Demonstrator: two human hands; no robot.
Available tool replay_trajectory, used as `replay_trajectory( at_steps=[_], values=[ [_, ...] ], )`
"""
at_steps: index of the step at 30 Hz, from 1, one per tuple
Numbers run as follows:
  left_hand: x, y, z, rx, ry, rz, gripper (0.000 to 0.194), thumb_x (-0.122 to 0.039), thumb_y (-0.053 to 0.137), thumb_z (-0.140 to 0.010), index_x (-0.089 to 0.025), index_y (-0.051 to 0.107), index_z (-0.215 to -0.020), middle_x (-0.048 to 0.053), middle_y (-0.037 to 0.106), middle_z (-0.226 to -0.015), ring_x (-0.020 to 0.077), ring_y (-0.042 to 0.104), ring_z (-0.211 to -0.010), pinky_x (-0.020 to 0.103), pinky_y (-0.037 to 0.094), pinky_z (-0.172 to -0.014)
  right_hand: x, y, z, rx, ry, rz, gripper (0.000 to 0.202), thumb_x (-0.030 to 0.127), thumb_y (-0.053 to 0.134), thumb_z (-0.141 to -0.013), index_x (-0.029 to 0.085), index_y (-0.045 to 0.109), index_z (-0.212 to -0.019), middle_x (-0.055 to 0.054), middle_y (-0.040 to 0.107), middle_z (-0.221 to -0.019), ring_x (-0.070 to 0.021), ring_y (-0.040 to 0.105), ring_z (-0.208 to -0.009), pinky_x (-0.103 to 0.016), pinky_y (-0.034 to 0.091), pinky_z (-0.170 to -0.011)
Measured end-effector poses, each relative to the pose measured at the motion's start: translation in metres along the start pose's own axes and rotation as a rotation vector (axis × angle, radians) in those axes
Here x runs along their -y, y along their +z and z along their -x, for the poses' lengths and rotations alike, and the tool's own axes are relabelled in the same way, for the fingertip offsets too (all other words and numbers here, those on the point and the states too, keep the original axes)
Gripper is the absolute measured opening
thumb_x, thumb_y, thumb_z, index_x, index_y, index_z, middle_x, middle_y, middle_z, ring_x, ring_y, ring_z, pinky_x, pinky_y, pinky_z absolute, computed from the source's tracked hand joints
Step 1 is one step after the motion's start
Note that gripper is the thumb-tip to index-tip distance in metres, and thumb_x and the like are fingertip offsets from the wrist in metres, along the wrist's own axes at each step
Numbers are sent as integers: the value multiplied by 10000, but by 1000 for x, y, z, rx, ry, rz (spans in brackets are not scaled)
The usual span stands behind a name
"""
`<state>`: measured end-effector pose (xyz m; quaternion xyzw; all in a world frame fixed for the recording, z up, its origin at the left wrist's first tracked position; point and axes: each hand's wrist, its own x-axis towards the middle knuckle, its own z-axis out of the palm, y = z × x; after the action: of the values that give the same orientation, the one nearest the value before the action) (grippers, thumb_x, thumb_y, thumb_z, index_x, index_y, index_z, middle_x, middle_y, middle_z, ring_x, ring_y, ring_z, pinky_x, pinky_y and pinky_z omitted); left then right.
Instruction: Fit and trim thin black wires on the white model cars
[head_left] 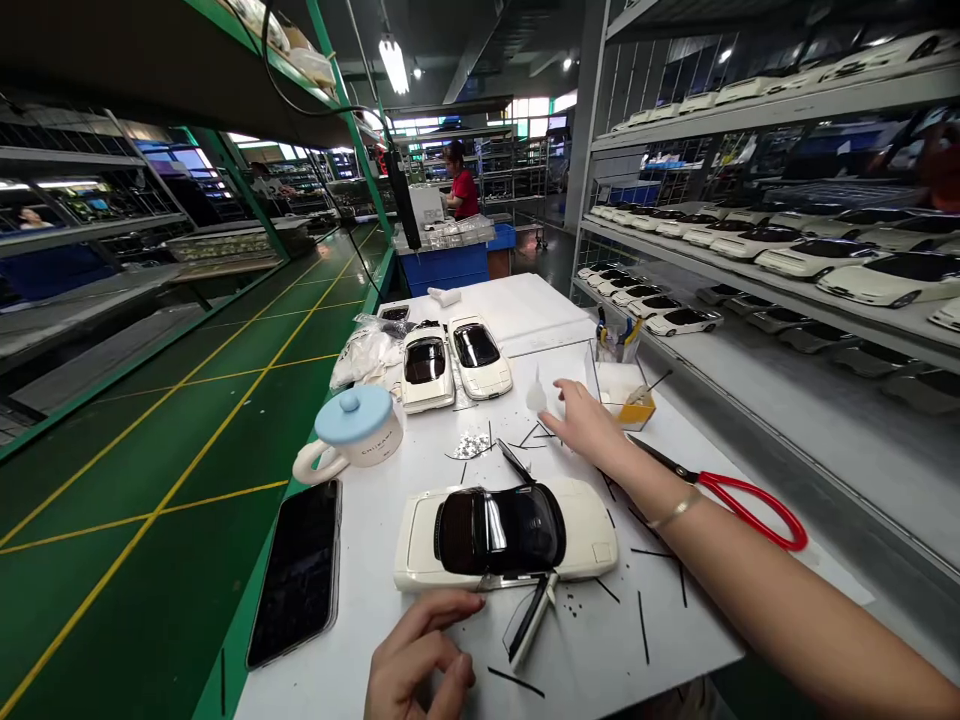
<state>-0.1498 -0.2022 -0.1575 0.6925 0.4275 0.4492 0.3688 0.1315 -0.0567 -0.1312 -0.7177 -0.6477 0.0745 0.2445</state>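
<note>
A white model car (592, 520) with black roof and windows lies on the white work table, both doors swung out. The near door (529, 630) sticks out toward me. My left hand (424, 655) is beside the car's near side, fingers loosely bent and apart, holding nothing I can see. Farther off, my right hand (589, 420) reaches over the table with thumb and index finger apart. Just left of those fingertips stands a small translucent nozzle bottle (536, 395), and a gap shows between them. Thin black strips (643, 628) and a pile of tiny silvery parts (472, 444) lie around.
Red-handled scissors (750, 505) lie under and beyond my right forearm. A clear box (619, 385) holds tools. Two more model cars (480, 365), a lidded mug (360, 430) and a phone (296, 570) stand left. Racks of model cars (885, 270) line the right; a person (463, 190) is behind.
</note>
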Motion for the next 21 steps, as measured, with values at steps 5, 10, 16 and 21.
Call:
replay_trajectory(
  at_steps=[5, 10, 16, 21],
  values=[
    [4, -4, 1, 72, 29, 4, 341, -327, 531, -863, -189, 615, -563, 105, 682, -994, 232, 660, -924, 332, 554, -835, 2, 22, -34, -41, 99, -317, 187, 292, 637, -706, 146, 552, -787, -144, 556, -1056, -254, 577, -923, -355, 422, -807],
    [8, -6, 1, 126, 70, -3, 287, -249, 519, -863, -187, 619, -601, 98, 670, -1031, 226, 654, -950, 331, 551, -842, 11, 14, -17, -151, 81, -789, 324, 352, 653, -658, 215, 362, -700, -69, 601, -1011, -186, 592, -904, -328, 465, -795],
    [9, -6, 0, 146, 99, -22, 271, -208, 507, -867, -182, 598, -612, 88, 662, -1042, 209, 647, -964, 316, 549, -852, 29, -14, 43, -178, 159, -1305, 391, 563, 566, -750, 231, 362, -767, 51, 506, -629, -103, 496, -538, -243, 427, -522],
    [9, -3, 2, 118, 116, -3, 269, -201, 502, -874, -177, 595, -623, 79, 653, -1052, 196, 635, -982, 303, 542, -859, 37, -9, 98, -146, 171, -1528, 342, 417, 723, -712, 197, 463, -738, 52, 438, -624, -74, 398, -533, -205, 355, -491]
  ],
)
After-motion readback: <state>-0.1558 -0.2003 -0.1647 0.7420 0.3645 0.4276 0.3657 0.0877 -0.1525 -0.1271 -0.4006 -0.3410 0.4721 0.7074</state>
